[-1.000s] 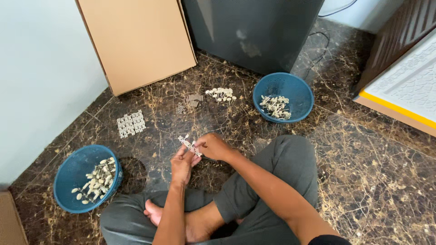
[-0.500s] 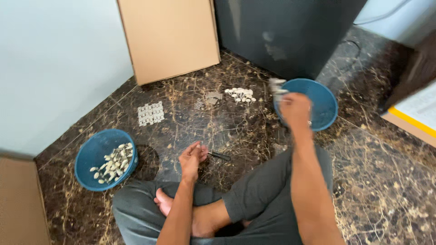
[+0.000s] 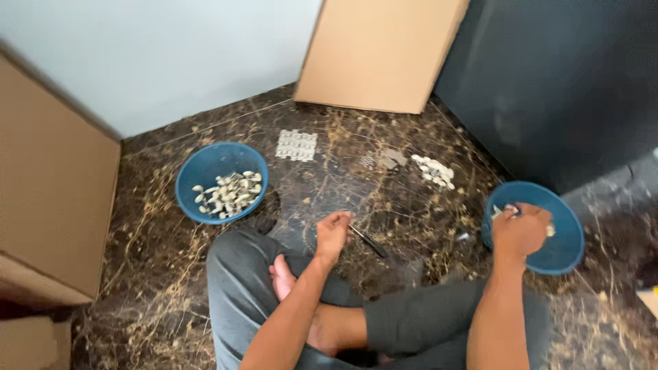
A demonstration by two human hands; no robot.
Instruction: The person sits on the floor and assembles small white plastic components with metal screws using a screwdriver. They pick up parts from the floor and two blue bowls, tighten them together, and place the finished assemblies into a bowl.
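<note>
Floor work, cross-legged on dark marbled floor [image 3: 411, 205]; left hand [image 3: 334, 235] resting near the knee, fingers closed around a thin dark tool [image 3: 369, 241], tip pointing out to the right; right hand [image 3: 521, 231] reaching well away over the right blue bowl [image 3: 565, 247], fingers pinched shut on a small pale piece [image 3: 498, 210], blurred, so its shape hard to tell; hands well apart.

Left blue bowl [image 3: 199, 171] sitting beside the left knee, holding a heap of pale pieces [image 3: 229, 193]; small pale pile [image 3: 433, 170] lying loose on the floor between the bowls; pale grid sheet [image 3: 297, 145] lying flat further out, near the leaning cardboard panel [image 3: 380, 51]; second cardboard box [image 3: 48, 185] standing at far left; dark cabinet [image 3: 569, 82] behind the right bowl.

Judging the step as work at the right bowl; worth keeping the pinch light and low over the bowl's middle, not the rim, to avoid pieces bouncing out onto the floor; worth keeping the tool's tip turned away from leg and bare foot [image 3: 288, 274] while the other arm is stretching out; worth keeping the two bowls' contents from mixing.
</note>
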